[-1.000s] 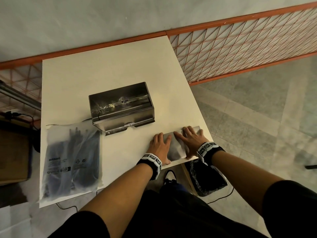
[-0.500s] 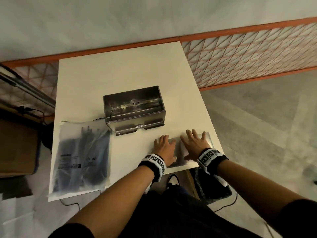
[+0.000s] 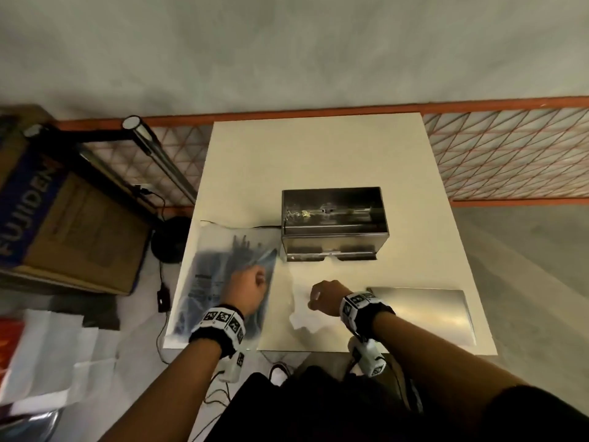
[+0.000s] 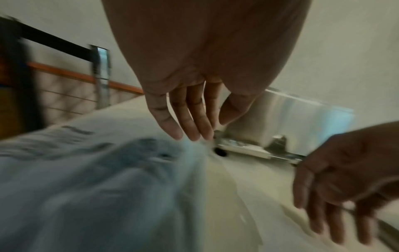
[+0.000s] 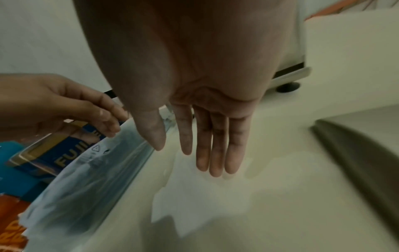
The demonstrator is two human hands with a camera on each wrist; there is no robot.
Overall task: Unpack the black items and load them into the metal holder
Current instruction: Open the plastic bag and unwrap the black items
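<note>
A clear plastic bag of black items point(image 3: 216, 275) lies on the left part of the white table point(image 3: 318, 154). My left hand point(image 3: 251, 282) is over the bag's right edge. In the left wrist view its fingertips point(image 4: 190, 134) touch the blurred bag point(image 4: 97, 170), and the thumb stays apart from them. The open metal holder point(image 3: 334, 224) stands mid-table, just beyond both hands. My right hand point(image 3: 318, 296) hovers empty over the table in front of the holder, and the right wrist view shows its fingers point(image 5: 213, 153) straight. The flat metal lid point(image 3: 420, 311) lies at the front right.
A cardboard box point(image 3: 63, 224) and a metal pole point(image 3: 159, 157) stand left of the table. Orange mesh fencing point(image 3: 510, 154) runs behind it. A black cable point(image 3: 242, 226) crosses the table behind the bag. White bags point(image 3: 47, 355) lie on the floor.
Both hands have left the metal lid and moved left. The left hand now touches the bag and the right hand is over the table's middle front. The head view swung left.
</note>
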